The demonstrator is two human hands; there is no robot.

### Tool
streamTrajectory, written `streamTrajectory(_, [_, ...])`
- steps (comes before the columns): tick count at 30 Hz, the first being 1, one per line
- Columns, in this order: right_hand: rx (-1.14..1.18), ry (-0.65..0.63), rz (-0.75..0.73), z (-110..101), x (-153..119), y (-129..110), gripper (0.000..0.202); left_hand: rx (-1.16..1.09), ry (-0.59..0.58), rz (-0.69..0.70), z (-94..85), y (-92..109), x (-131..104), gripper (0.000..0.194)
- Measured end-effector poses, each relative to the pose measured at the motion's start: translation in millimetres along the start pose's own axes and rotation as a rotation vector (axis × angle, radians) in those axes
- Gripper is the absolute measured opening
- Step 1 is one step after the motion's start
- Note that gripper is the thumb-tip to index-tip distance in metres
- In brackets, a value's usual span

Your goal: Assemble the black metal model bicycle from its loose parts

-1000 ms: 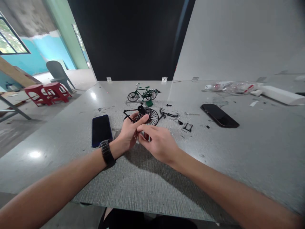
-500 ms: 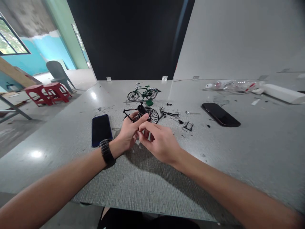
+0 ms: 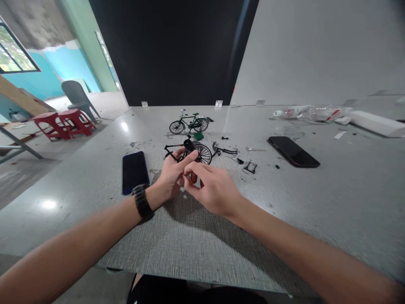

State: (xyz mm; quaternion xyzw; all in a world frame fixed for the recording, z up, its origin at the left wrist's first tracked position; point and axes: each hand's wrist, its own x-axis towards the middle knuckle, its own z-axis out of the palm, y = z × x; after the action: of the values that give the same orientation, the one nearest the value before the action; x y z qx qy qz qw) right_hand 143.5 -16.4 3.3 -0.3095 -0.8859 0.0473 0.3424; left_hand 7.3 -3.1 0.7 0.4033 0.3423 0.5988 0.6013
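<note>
Place: a rough, part-finished room with a worktable; home or workshop, cannot tell
Wall, 10 o'clock: bare grey plaster [image 3: 47, 25] above turquoise paint [image 3: 71, 61]
Window [image 3: 14, 50], 10 o'clock: dark-framed, greenery outside
Seating, 9 o'clock: red plastic stools [image 3: 47, 122], a grey chair [image 3: 76, 95] just behind
Panel [image 3: 174, 50], 12 o'clock: black, upright, bracketed at its foot
Tabletop [image 3: 316, 207]: scuffed grey, a black model bicycle [image 3: 190, 146] and loose black parts [image 3: 226, 150] near the dial's centre

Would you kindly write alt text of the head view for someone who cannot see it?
A person's left hand holds a black model bicycle, partly hidden; the right hand is beside it. A green model bicycle stands behind; small black parts and two phones lie on the gray table.
</note>
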Motion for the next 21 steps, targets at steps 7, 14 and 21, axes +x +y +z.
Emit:
streamTrajectory(7, [-0.005,0.014,-0.055,-1.1,-0.3,-2.0,0.012,-0.004,0.018,-0.029,-2.1,-2.4,1.2,0.038])
streamTrajectory(14, [0.001,0.066,-0.063,-2.2,-2.0,-3.7,0.013,-0.004,0.053,-0.019,-0.5,-1.1,0.8,0.038])
streamTrajectory(21, [-0.009,0.133,0.002,-7.6,0.8,1.9,0.013,-0.04,0.106,-0.001,0.6,-1.0,0.7,0.035])
